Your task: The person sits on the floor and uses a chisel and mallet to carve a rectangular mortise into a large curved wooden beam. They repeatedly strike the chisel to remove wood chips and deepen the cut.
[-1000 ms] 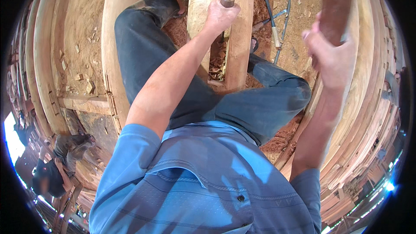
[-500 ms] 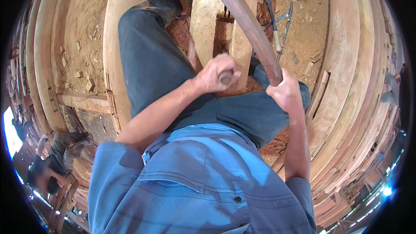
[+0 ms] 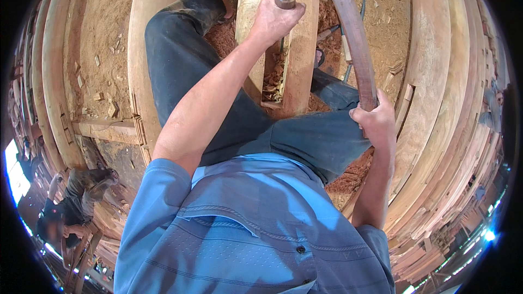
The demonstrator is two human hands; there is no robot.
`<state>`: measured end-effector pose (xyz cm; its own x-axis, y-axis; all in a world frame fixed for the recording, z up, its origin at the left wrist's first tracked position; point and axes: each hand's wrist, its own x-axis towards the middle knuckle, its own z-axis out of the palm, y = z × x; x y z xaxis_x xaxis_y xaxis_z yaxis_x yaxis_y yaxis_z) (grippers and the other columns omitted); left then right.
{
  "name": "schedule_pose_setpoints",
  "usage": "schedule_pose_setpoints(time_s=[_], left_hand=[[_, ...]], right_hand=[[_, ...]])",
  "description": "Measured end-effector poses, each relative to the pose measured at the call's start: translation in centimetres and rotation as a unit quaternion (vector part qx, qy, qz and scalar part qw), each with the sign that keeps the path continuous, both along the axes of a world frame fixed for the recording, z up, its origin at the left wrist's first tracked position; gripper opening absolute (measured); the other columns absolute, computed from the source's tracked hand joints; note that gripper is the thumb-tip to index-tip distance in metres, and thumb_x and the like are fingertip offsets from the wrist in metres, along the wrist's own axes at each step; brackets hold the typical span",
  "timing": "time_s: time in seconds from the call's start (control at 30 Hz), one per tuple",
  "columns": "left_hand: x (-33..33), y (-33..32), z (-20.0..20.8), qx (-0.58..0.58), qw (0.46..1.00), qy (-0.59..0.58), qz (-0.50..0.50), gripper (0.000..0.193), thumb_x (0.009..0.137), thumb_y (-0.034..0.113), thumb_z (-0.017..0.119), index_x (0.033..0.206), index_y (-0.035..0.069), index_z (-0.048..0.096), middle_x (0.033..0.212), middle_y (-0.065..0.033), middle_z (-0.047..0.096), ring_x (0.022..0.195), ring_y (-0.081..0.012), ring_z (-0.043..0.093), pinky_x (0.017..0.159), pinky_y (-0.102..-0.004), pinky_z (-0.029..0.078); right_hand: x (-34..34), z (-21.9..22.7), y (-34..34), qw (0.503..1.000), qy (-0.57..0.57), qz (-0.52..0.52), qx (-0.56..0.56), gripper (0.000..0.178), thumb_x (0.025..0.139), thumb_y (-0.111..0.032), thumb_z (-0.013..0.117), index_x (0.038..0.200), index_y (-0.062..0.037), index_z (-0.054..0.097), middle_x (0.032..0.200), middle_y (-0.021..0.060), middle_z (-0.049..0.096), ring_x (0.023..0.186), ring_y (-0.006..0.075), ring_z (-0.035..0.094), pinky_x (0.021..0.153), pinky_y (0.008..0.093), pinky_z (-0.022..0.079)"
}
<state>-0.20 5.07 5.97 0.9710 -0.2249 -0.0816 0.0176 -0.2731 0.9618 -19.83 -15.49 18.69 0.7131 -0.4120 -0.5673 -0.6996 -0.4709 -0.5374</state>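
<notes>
My left hand (image 3: 272,22) is closed around the handle of a chisel (image 3: 285,0), its round butt end facing up. Below the fist a short stretch of dark blade reaches down toward a long slot (image 3: 273,83) holding wood chips; the tip is hidden. That slot is cut in a pale timber beam (image 3: 299,71) between my legs. In my right hand (image 3: 376,120), fingers wrapped round its near end, is a long brown wooden bar (image 3: 357,38). The bar points forward, and its far end runs out at the top of the view.
Right of the beam, tools with a pale handle (image 3: 346,49) lie partly behind the bar. Large timbers (image 3: 163,22) (image 3: 430,65) flank me on both sides. Chips and sawdust cover the ground (image 3: 109,60). Another person (image 3: 81,196) sits at far left.
My left hand has moved forward along the beam with the chisel, uncovering the chip-filled slot. The wooden bar has swung to point more straight ahead; my right hand shifted slightly right and nearer.
</notes>
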Motion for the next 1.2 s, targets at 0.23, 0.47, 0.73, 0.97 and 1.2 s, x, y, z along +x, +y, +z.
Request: schedule_pose_setpoints(time_s=[0.23,0.47,0.73,0.97,1.2], left_hand=[[0.0,-1.3,-1.4,0.017,1.0,0.013,0.017,0.026,0.084,0.028,0.07,0.078,0.004,0.068,0.066,-0.0059,0.066,0.063,-0.0153,0.064,0.061,-0.0347,0.053],[-0.2,-2.4,1.0,0.075,0.994,0.062,-0.054,0.023,0.083,0.022,0.064,0.086,0.0,0.068,0.079,-0.0166,0.071,0.077,-0.0268,0.07,0.076,-0.0394,0.056],[-0.1,-2.7,0.5,0.049,0.996,0.065,-0.046,0.025,0.082,0.023,0.064,0.089,-0.001,0.069,0.082,-0.0153,0.072,0.08,-0.0245,0.07,0.078,-0.0388,0.055],[0.3,-2.4,-0.6,0.064,0.993,0.082,-0.062,0.024,0.083,0.023,0.064,0.091,0.001,0.07,0.084,-0.0163,0.073,0.085,-0.0267,0.072,0.081,-0.0391,0.056],[-0.2,-3.0,-2.9,-0.128,0.99,-0.04,-0.035,0.019,0.086,0.019,0.066,0.093,0.002,0.067,0.081,-0.0051,0.069,0.074,-0.0151,0.063,0.072,-0.0349,0.052]], right_hand=[[0.2,0.5,0.1,1.0,0.002,0.011,0.003,0.055,0.064,-0.016,0.073,0.114,0.0035,0.062,0.081,0.0081,0.063,0.074,0.0166,0.06,0.071,0.0324,0.05],[0.2,1.6,0.6,0.999,-0.047,0.012,0.005,0.051,0.067,-0.011,0.073,0.115,0.0021,0.063,0.081,0.0054,0.062,0.074,0.0139,0.059,0.071,0.0306,0.05],[2.8,6.4,1.4,0.993,-0.116,-0.016,-0.026,0.045,0.067,-0.006,0.074,0.111,0.0002,0.064,0.079,0.0011,0.061,0.072,0.0094,0.056,0.068,0.0271,0.048],[8.2,7.2,1.9,0.948,-0.31,-0.066,0.042,0.033,0.077,-0.006,0.071,0.108,-0.0005,0.061,0.086,0.0037,0.065,0.067,0.0105,0.059,0.062,0.0259,0.049],[6.4,0.1,0.0,0.939,-0.034,0.264,-0.217,0.042,0.072,-0.009,0.068,0.112,0.0015,0.059,0.094,0.0286,0.068,0.091,0.0446,0.068,0.08,0.0478,0.053]])
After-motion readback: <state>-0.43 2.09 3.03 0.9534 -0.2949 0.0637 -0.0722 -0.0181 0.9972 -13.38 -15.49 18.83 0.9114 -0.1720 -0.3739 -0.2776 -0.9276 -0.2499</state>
